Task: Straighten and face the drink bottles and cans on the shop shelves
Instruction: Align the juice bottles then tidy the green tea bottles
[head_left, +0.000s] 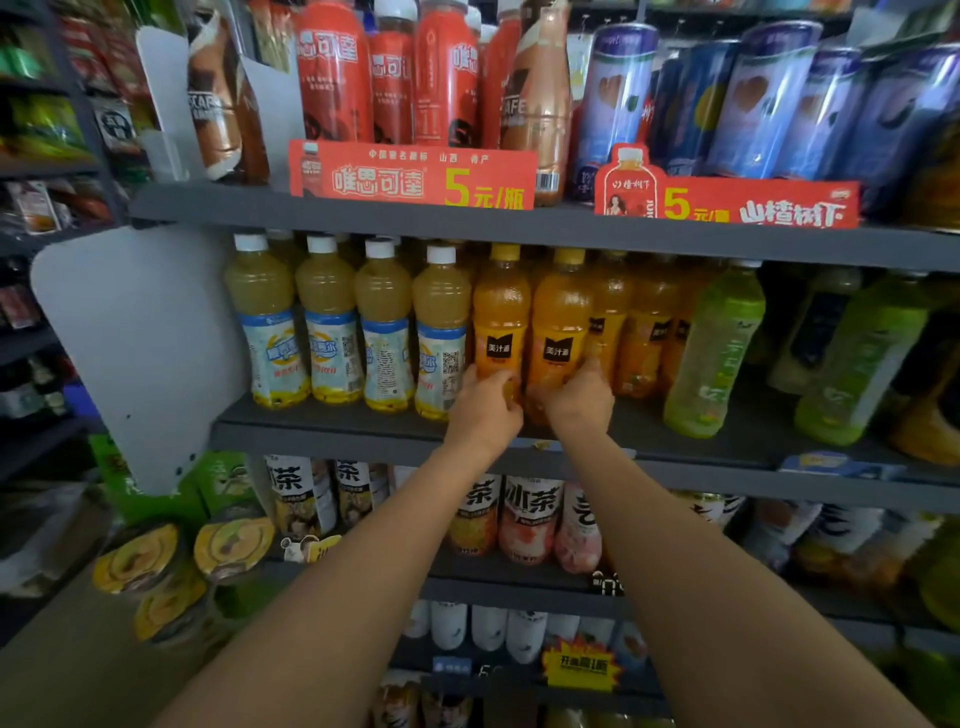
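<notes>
Two orange juice bottles with yellow caps and black labels stand at the front of the middle shelf (363, 434). My left hand (485, 402) is wrapped around the base of the left orange bottle (501, 317). My right hand (579, 397) grips the base of the right orange bottle (561, 322). Both labels face outward. More orange bottles (647, 322) stand behind and to the right. Left of my hands is a row of pale yellow bottles with white caps (384, 322); some show their barcode side.
Green tea bottles (719, 343) lean at the right of the same shelf. Red bottles (335, 73) and blue cans (763, 98) fill the top shelf behind red price signs (415, 176). Tea bottles (530, 519) line the shelf below. A grey divider panel (140, 353) juts out at the left.
</notes>
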